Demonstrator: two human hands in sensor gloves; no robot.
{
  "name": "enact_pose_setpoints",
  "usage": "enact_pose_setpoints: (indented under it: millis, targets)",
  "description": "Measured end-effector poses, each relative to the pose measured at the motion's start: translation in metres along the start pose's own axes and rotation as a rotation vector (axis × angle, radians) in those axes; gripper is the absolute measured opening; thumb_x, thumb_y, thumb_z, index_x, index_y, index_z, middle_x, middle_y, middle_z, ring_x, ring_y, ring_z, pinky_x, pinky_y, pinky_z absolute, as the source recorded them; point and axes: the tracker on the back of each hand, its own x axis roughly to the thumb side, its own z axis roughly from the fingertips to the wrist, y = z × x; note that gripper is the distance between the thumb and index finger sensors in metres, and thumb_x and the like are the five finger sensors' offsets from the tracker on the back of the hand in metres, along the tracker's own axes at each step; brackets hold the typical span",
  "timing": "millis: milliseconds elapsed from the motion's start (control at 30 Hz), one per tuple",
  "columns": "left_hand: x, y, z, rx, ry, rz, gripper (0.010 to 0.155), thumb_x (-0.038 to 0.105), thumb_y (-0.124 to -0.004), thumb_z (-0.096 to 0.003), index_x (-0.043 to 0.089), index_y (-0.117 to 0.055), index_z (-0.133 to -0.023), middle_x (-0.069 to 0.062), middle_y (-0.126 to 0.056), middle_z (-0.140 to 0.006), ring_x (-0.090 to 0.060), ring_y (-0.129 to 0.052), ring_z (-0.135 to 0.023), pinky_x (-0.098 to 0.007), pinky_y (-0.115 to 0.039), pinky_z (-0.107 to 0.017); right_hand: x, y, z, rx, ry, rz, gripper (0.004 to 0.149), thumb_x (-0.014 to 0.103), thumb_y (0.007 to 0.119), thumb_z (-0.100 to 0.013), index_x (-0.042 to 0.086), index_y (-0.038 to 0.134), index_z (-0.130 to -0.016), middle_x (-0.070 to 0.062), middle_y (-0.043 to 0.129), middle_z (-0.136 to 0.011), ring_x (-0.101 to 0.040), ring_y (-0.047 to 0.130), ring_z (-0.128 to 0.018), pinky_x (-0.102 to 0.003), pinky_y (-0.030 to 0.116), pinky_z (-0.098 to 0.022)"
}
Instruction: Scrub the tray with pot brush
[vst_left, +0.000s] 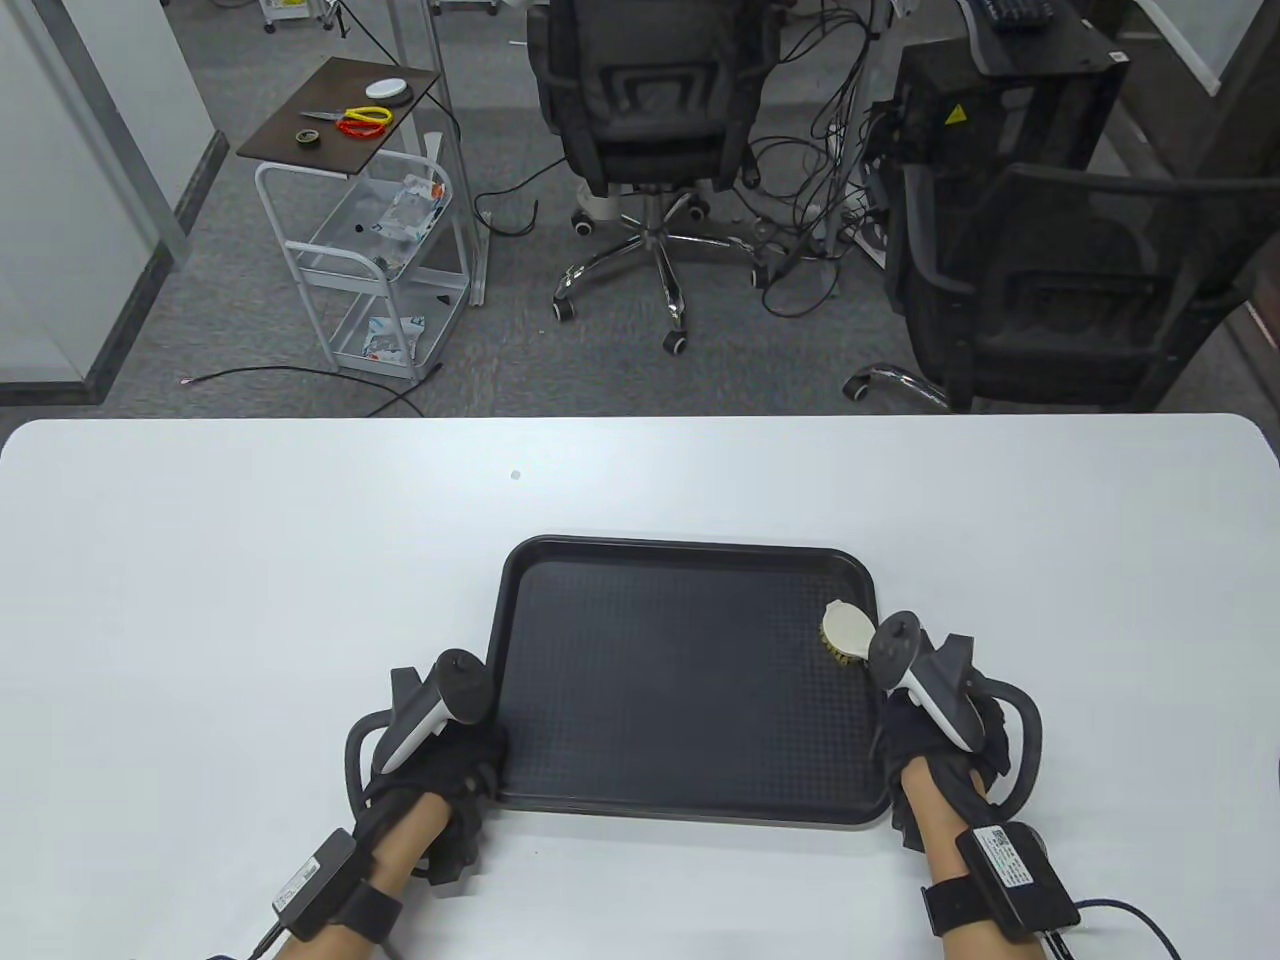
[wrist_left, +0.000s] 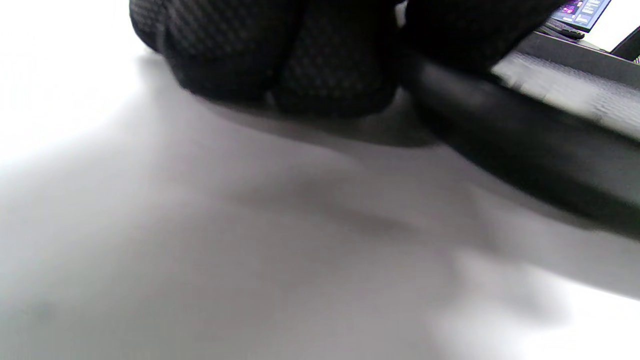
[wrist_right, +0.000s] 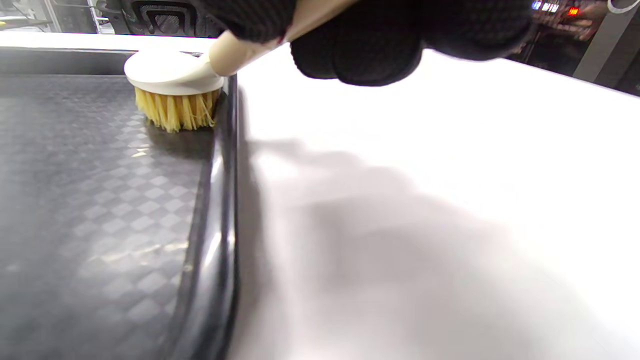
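The black tray (vst_left: 680, 680) lay flat on the white table (vst_left: 250, 600), near the table's front edge. My right hand (vst_left: 935, 735) was at the tray's right rim, its fingers (wrist_right: 360, 45) curled round the cream handle of the pot brush (wrist_right: 175, 90). The brush's round head sat inside the tray, hard against the right wall toward the far corner, its yellow bristles pressed down on the textured floor. My left hand (vst_left: 450, 760) was at the tray's left rim near the front corner, gloved fingers (wrist_left: 280, 55) curled on the table beside the rim with the thumb over it, gripping the edge. Beyond the table, 2 black office chairs (vst_left: 640, 110) and 1 white cart (vst_left: 370, 250) stood on the grey carpet.
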Motion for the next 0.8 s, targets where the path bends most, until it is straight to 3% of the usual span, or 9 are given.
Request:
enact_pose_setpoints:
  millis: [167, 333, 500, 800]
  targets:
    - [0.0, 0.0, 0.0, 0.0, 0.0, 0.0, 0.076, 0.05, -0.075, -0.0446, 0.014, -0.044, -0.104, 0.002, -0.091, -0.044, -0.02, -0.091, -0.039, -0.047, -0.066, -0.062, 0.031, -0.013, 0.013, -0.048, -0.067, 0.064, 0.054, 0.025, 0.077, -0.049, 0.026, 0.066, -0.102, -0.011, 0.076, -0.095, -0.029, 0.087, -0.069, -0.046, 0.078, -0.047]
    - [0.0, 0.0, 0.0, -0.002, -0.001, 0.001, 0.076, 0.05, -0.075, -0.0446, 0.014, -0.044, -0.104, 0.002, -0.091, -0.044, -0.02, -0.091, -0.039, -0.047, -0.066, -0.062, 0.087, -0.017, 0.037, -0.092, -0.227, 0.007, 0.054, 0.025, 0.076, -0.049, 0.026, 0.064, -0.103, -0.011, 0.074, -0.096, -0.028, 0.086, -0.072, -0.048, 0.077, -0.05]
    - [0.0, 0.0, 0.0, -0.002, -0.001, 0.0, 0.076, 0.05, -0.075, -0.0448, 0.013, -0.044, -0.104, 0.002, -0.091, -0.044, -0.02, -0.091, -0.039, -0.047, -0.066, -0.062, 0.15, -0.007, 0.06, -0.109, -0.379, 0.003, 0.055, 0.027, 0.075, -0.05, 0.028, 0.063, -0.103, -0.008, 0.074, -0.096, -0.028, 0.089, -0.079, -0.05, 0.078, -0.055]
    - [0.0, 0.0, 0.0, -0.001, -0.001, 0.0, 0.076, 0.05, -0.075, -0.0446, 0.014, -0.044, -0.104, 0.002, -0.091, -0.044, -0.02, -0.091, -0.039, -0.047, -0.066, -0.062, 0.234, 0.019, 0.09, -0.084, -0.52, -0.03, 0.055, 0.027, 0.074, -0.05, 0.03, 0.061, -0.103, -0.007, 0.071, -0.098, -0.025, 0.088, -0.071, -0.045, 0.078, -0.051]
